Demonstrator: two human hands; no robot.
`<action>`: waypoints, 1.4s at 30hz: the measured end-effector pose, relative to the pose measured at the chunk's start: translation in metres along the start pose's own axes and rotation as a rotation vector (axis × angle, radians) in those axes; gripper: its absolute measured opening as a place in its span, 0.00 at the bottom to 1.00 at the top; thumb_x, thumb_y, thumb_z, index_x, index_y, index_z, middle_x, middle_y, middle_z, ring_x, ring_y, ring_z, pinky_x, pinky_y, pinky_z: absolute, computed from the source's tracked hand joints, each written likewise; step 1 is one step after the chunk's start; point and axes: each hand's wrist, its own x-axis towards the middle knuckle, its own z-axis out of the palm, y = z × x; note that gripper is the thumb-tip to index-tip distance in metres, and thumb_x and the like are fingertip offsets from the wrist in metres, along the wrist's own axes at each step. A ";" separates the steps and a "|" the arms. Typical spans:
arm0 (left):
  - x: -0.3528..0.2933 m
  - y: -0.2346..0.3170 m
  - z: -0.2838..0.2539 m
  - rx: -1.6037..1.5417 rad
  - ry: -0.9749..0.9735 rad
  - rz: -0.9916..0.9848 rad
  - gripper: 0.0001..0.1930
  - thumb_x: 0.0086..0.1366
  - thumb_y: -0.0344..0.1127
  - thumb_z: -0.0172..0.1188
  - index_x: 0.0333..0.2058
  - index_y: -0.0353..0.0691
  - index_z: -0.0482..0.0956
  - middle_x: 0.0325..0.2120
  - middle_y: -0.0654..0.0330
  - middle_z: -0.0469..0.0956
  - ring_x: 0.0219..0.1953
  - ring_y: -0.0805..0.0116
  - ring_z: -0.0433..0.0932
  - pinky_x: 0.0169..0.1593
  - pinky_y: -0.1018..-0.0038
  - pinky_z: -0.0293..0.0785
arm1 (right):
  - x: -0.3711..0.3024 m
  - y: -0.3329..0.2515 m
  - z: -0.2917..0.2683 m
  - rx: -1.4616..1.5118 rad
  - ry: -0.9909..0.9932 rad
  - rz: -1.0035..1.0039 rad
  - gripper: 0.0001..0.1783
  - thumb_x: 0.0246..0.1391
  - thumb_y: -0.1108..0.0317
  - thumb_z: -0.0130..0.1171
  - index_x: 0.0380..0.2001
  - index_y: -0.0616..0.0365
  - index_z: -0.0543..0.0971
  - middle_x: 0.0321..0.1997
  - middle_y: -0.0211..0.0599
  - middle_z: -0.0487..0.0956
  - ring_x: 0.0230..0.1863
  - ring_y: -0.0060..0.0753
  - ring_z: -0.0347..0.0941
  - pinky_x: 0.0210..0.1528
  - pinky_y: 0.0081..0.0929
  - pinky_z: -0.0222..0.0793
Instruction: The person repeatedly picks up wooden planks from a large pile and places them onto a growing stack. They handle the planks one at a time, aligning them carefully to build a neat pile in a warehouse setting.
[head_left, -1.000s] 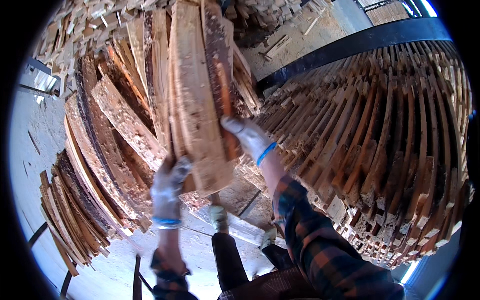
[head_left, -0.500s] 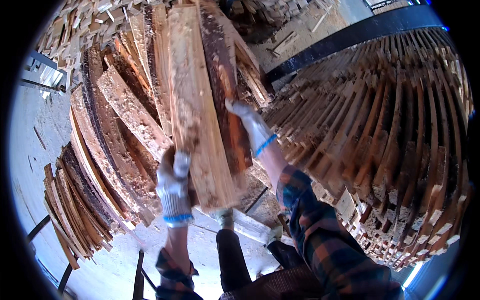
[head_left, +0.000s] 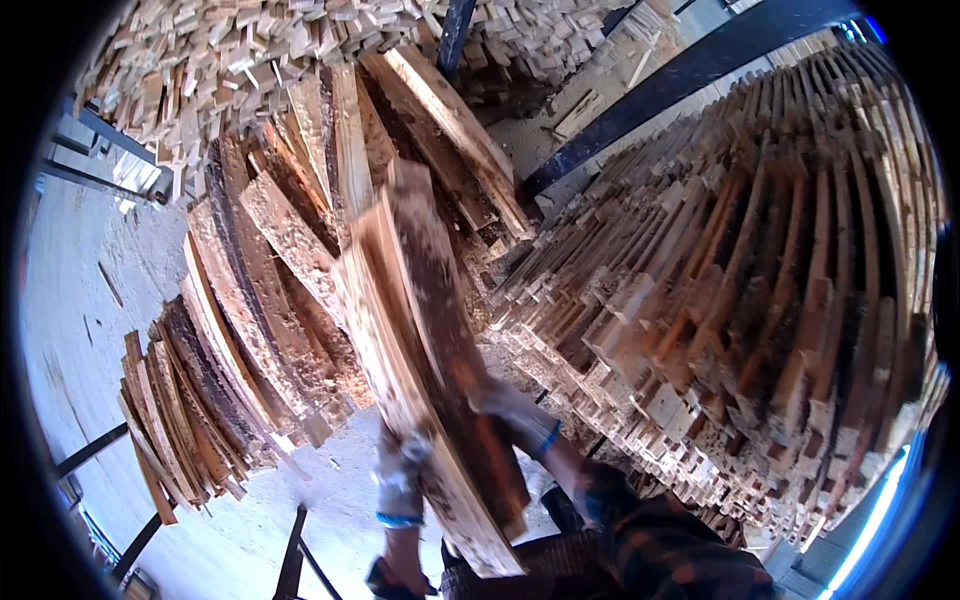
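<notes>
Two rough wooden boards are held side by side in front of me, tilted with their near ends toward my body. One is a pale board (head_left: 395,350) and the other a darker, bark-edged board (head_left: 445,320). My left hand (head_left: 400,478), in a white knit glove with a blue cuff, grips the left edge of the pale board near its lower part. On the other side my right hand (head_left: 512,415), gloved the same way and slightly blurred, is closed on the right edge of the darker board. Fingers under the boards are hidden.
A heap of rough boards (head_left: 255,290) lies ahead and left. To the right rises a large stack of boards (head_left: 720,300). Many small wood pieces (head_left: 240,75) are piled at the back. A dark metal beam (head_left: 680,95) crosses the far right.
Both hands have drawn the two boards off the heap, back toward my body and slightly right. The boards have turned, showing more of their edges. The head view has shifted.
</notes>
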 end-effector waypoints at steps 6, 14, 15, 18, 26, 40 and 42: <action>-0.141 0.009 0.053 -0.008 0.214 -0.042 0.34 0.57 0.40 0.65 0.60 0.36 0.63 0.43 0.59 0.76 0.41 0.69 0.76 0.43 0.75 0.76 | -0.115 -0.040 0.035 -0.091 -0.050 0.082 0.39 0.52 0.52 0.65 0.60 0.65 0.67 0.50 0.35 0.77 0.46 0.26 0.73 0.50 0.24 0.70; -0.210 0.018 0.118 0.195 0.254 0.059 0.34 0.55 0.35 0.64 0.60 0.34 0.63 0.42 0.57 0.75 0.38 0.66 0.76 0.44 0.69 0.78 | -0.250 -0.168 0.057 -0.247 -0.192 -0.216 0.42 0.44 0.53 0.66 0.58 0.68 0.69 0.43 0.41 0.81 0.43 0.29 0.75 0.48 0.29 0.70; -0.214 0.018 0.139 0.250 0.197 0.058 0.33 0.56 0.35 0.63 0.59 0.34 0.63 0.41 0.57 0.75 0.38 0.66 0.76 0.44 0.70 0.78 | -0.250 -0.160 0.058 -0.287 -0.176 -0.396 0.42 0.40 0.54 0.63 0.58 0.67 0.69 0.45 0.43 0.81 0.43 0.34 0.75 0.50 0.31 0.68; -0.231 0.021 0.189 0.381 0.074 0.141 0.30 0.59 0.35 0.60 0.59 0.33 0.63 0.41 0.57 0.75 0.38 0.67 0.76 0.44 0.71 0.79 | -0.311 -0.203 0.054 -0.328 -0.090 -0.580 0.51 0.31 0.55 0.68 0.61 0.67 0.64 0.33 0.54 0.81 0.35 0.42 0.78 0.37 0.35 0.72; -0.310 0.050 0.385 0.566 -0.441 0.863 0.22 0.67 0.35 0.51 0.58 0.33 0.63 0.39 0.58 0.75 0.38 0.70 0.75 0.43 0.74 0.80 | -0.660 -0.322 -0.044 -0.659 0.468 -0.907 0.61 0.26 0.54 0.75 0.66 0.63 0.57 0.37 0.54 0.81 0.37 0.45 0.80 0.39 0.32 0.75; -0.402 -0.074 0.669 0.433 -1.141 0.798 0.27 0.62 0.29 0.52 0.61 0.34 0.63 0.52 0.52 0.73 0.46 0.62 0.76 0.47 0.73 0.76 | -0.737 -0.279 -0.274 -0.786 1.208 -1.180 0.40 0.47 0.51 0.61 0.61 0.58 0.65 0.41 0.58 0.78 0.43 0.56 0.76 0.40 0.40 0.72; -0.387 -0.076 0.666 0.741 -1.026 1.101 0.27 0.62 0.29 0.51 0.61 0.33 0.63 0.53 0.50 0.73 0.45 0.62 0.77 0.43 0.73 0.77 | -0.748 -0.282 -0.275 -0.671 1.100 -0.966 0.45 0.42 0.45 0.62 0.61 0.59 0.66 0.52 0.58 0.76 0.53 0.55 0.72 0.53 0.36 0.68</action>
